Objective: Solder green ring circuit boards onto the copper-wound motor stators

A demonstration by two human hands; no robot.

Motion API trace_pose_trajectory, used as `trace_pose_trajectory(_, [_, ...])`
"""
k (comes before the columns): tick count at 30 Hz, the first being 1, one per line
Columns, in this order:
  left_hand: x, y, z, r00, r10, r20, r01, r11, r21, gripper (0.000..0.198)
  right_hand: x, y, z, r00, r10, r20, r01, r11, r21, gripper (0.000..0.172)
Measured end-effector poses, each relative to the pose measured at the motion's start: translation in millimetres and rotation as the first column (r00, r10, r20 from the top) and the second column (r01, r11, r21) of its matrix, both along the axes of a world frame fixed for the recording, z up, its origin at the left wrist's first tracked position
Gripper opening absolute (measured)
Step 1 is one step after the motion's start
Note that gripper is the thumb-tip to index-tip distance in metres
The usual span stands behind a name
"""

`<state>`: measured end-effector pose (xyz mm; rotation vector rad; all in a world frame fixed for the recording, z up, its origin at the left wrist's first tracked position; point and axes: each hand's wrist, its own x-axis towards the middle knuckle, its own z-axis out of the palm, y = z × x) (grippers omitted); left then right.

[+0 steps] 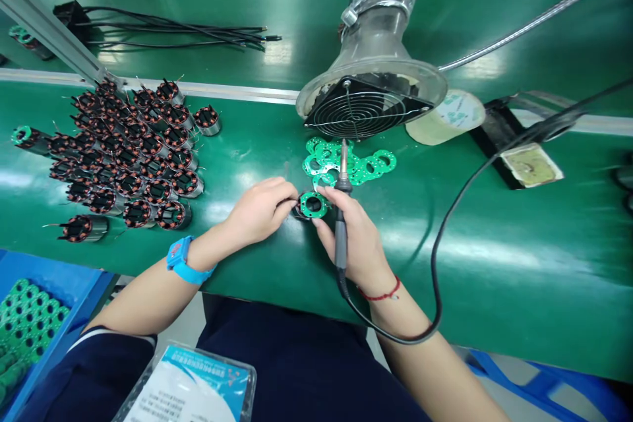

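A motor stator [299, 208] stands on the green bench before me, with a ring-shaped green circuit board [322, 207] on its top. My left hand [260, 211] is closed at its left side, thumb and forefinger together at the rim; whether they also pinch a wire is too small to tell. In my right hand [363, 237] is a soldering iron [341, 237], its tip pointing away from me, above the loose boards. The right thumb and forefinger also reach the right edge of the board. Loose ring boards [373, 168] lie in a pile just beyond.
Many wound stators [128, 155] stand at the left. A fume extractor [370, 102] hangs over the boards. A tape roll [448, 117] and an iron stand with sponge [531, 165] are at the right. The iron's cable [438, 277] loops over my right forearm. A blue bin [84, 306] holds more boards.
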<state>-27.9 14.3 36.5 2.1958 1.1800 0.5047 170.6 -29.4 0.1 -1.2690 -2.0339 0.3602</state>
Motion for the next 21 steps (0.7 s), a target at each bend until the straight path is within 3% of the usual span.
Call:
trace_pose_trajectory(9, [5.6, 0.6, -4.4, 0.966, 0.101, 0.239, -0.061, 0.983, -0.172, 0.008, -11.3, -2.0, 10.7, 0.994, 0.108, 0.029, -0.11, 0.992, 0.066, 0.063])
trace_pose_trajectory(14, [10.5, 1.9, -1.7, 0.952, 0.142, 0.27, -0.065, 0.959, -0.274, 0.01, -16.9, -2.4, 18.1, 0.985, 0.157, 0.072, -0.164, 0.982, 0.093, 0.061])
trace_pose_trajectory(21, [8.3, 3.3, -0.9, 0.928, 0.206, 0.312, -0.058, 0.903, -0.425, 0.005, -11.9, -5.1, 19.8, 0.998, 0.022, 0.059, -0.031, 0.987, 0.157, 0.058])
